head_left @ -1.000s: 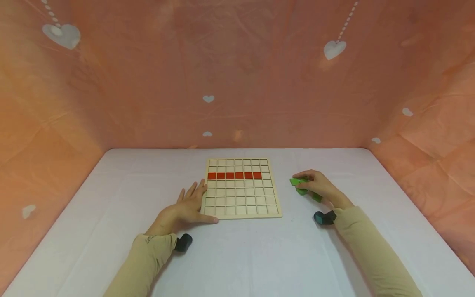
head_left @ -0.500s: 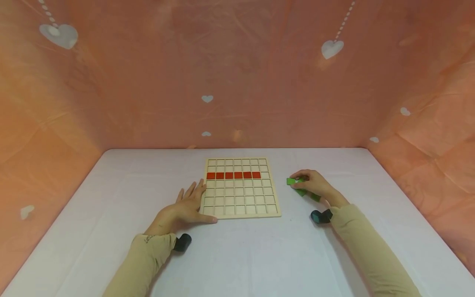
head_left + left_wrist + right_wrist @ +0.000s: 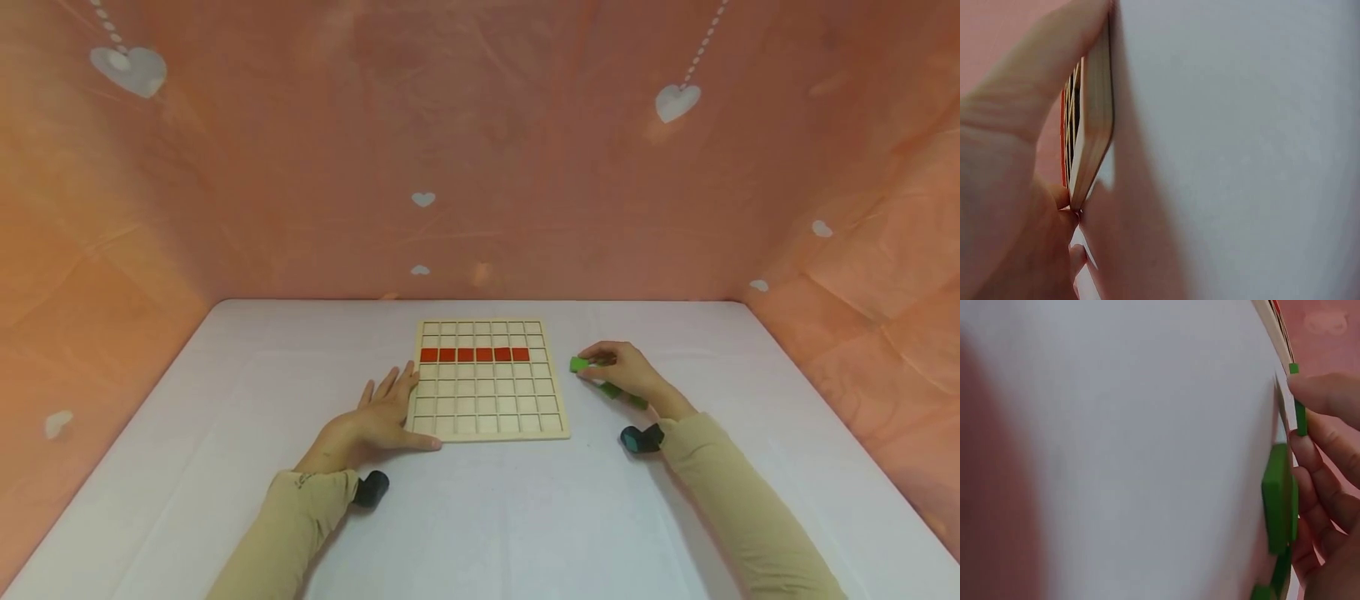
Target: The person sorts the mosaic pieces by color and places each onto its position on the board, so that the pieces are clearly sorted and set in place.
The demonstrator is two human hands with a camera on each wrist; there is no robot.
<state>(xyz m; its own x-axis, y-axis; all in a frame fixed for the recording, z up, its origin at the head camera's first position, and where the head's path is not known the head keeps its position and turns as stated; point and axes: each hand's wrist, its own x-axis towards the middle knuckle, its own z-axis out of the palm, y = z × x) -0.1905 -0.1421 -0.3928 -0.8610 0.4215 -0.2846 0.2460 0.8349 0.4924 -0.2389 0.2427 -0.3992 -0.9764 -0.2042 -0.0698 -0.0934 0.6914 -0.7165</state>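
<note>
A pale wooden grid board (image 3: 486, 406) lies flat on the table, with several red square tiles (image 3: 483, 355) side by side in one of its rows. My left hand (image 3: 375, 425) rests at the board's near left corner, fingers stretched along the left edge and thumb along the front. To the right of the board, my right hand (image 3: 630, 371) pinches a green square tile (image 3: 578, 364) between thumb and fingers. In the right wrist view this tile (image 3: 1300, 415) is raised off the table. Beneath the right hand are other green tiles (image 3: 610, 390), partly hidden by it.
A white cloth (image 3: 480, 525) covers the table. Orange-pink fabric (image 3: 480, 150) with white hearts stands behind it and at both sides. A small dark camera is worn at each wrist, one by the left sleeve (image 3: 292, 517) and one by the right sleeve (image 3: 735, 492).
My right hand has moved a little left toward the board, carrying the pinched green tile away from the other green ones. My left hand and the board stay in place.
</note>
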